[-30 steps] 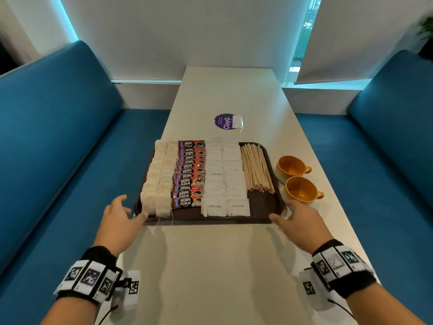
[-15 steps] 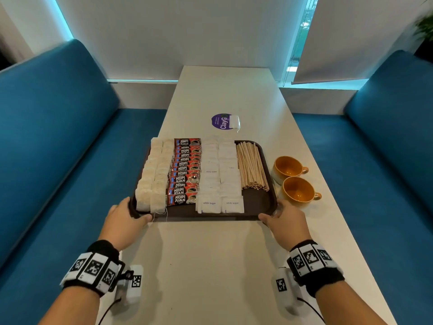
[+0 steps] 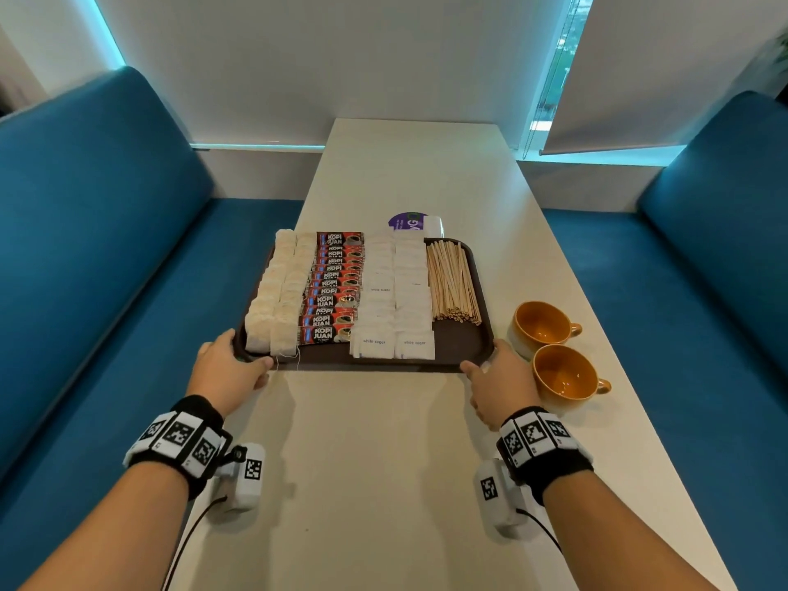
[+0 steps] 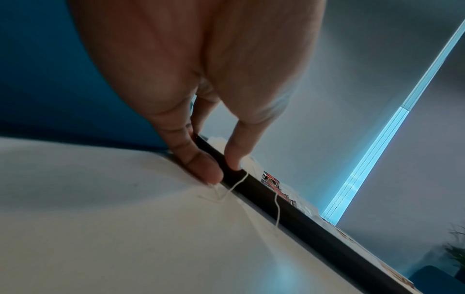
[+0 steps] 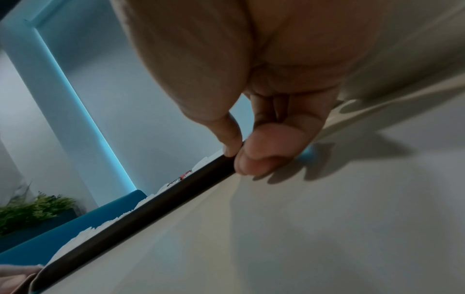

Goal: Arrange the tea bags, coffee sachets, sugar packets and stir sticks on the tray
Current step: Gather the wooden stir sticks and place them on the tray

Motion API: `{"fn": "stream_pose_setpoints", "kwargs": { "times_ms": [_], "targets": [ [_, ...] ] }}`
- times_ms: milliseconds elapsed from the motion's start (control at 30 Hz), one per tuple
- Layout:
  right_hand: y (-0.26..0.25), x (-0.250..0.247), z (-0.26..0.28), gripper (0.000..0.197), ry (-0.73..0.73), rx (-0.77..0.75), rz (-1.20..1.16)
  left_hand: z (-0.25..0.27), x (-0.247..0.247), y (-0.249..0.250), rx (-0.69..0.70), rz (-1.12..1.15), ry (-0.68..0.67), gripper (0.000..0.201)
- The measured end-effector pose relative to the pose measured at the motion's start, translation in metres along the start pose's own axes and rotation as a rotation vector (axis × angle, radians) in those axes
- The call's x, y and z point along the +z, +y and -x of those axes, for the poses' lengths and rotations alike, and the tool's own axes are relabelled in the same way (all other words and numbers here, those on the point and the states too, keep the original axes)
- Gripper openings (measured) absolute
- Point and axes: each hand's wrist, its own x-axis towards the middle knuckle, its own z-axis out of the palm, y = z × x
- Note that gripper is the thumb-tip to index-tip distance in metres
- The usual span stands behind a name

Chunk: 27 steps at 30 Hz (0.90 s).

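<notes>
A dark brown tray lies on the white table. On it, from left to right, stand two columns of tea bags, a column of red coffee sachets, two columns of white sugar packets and a bundle of wooden stir sticks. My left hand grips the tray's near left corner, thumb on the rim and fingers under it. My right hand pinches the near right corner of the rim the same way. Tea bag strings hang over the front edge.
Two orange cups stand right of the tray, the nearer one close to my right hand. A purple sticker lies beyond the tray. Blue benches flank the table. A plant shows in the right wrist view.
Both hands came in to the tray's near corners and closed on the rim. The tray now sits farther up the table, covering part of the purple sticker.
</notes>
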Motion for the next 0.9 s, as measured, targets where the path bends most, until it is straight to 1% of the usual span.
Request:
{"fn": "stream_pose_setpoints", "kwargs": {
  "times_ms": [100, 200, 267, 300, 400, 433, 467, 500, 567, 600, 633, 667, 733, 800, 900],
  "targets": [
    [-0.005, 0.006, -0.012, 0.046, 0.019, 0.015, 0.017, -0.021, 0.000, -0.003, -0.004, 0.028, -0.038, 0.040],
    [-0.010, 0.011, -0.020, 0.043, 0.028, 0.034, 0.026, -0.042, 0.006, -0.012, 0.002, 0.032, -0.046, 0.041],
    [-0.014, 0.012, -0.026, 0.048, 0.012, 0.075, 0.043, -0.047, 0.006, -0.013, -0.009, 0.023, -0.053, 0.043],
    [-0.015, 0.011, -0.027, 0.054, -0.008, 0.101, 0.055, -0.044, 0.004, -0.009, -0.012, 0.026, -0.061, 0.048],
    [-0.015, 0.005, -0.025, 0.065, -0.101, 0.119, 0.070, -0.021, -0.002, 0.009, -0.049, -0.012, -0.022, 0.083],
    [-0.015, 0.001, -0.020, 0.070, -0.146, 0.096, 0.061, -0.012, -0.004, 0.016, -0.055, -0.019, 0.008, 0.085],
    [-0.015, -0.004, -0.013, 0.073, -0.186, 0.063, 0.048, -0.002, -0.007, 0.024, -0.031, -0.010, 0.041, 0.082],
    [-0.017, -0.013, -0.002, 0.071, -0.211, 0.016, 0.038, 0.007, -0.010, 0.032, 0.022, 0.010, 0.077, 0.076],
    [-0.019, -0.036, 0.024, 0.050, -0.216, -0.114, 0.045, 0.026, -0.014, 0.051, 0.185, 0.038, 0.131, 0.056],
    [-0.020, -0.050, 0.036, 0.037, -0.213, -0.168, 0.039, 0.036, -0.015, 0.063, 0.277, 0.047, 0.129, 0.042],
    [-0.022, -0.067, 0.048, 0.027, -0.209, -0.204, 0.025, 0.046, -0.015, 0.075, 0.367, 0.052, 0.099, 0.029],
    [-0.021, -0.085, 0.056, 0.020, -0.202, -0.234, 0.027, 0.058, -0.012, 0.088, 0.459, 0.052, 0.055, 0.019],
    [-0.017, -0.119, 0.061, 0.012, -0.150, -0.299, 0.078, 0.084, -0.004, 0.115, 0.643, 0.035, -0.059, 0.013],
    [-0.008, -0.152, 0.054, 0.010, -0.055, -0.349, 0.165, 0.105, 0.009, 0.137, 0.810, -0.001, -0.191, 0.013],
    [0.010, -0.188, 0.025, 0.010, 0.041, -0.341, 0.258, 0.123, 0.044, 0.156, 0.995, -0.091, -0.388, 0.016]
  ]
}}
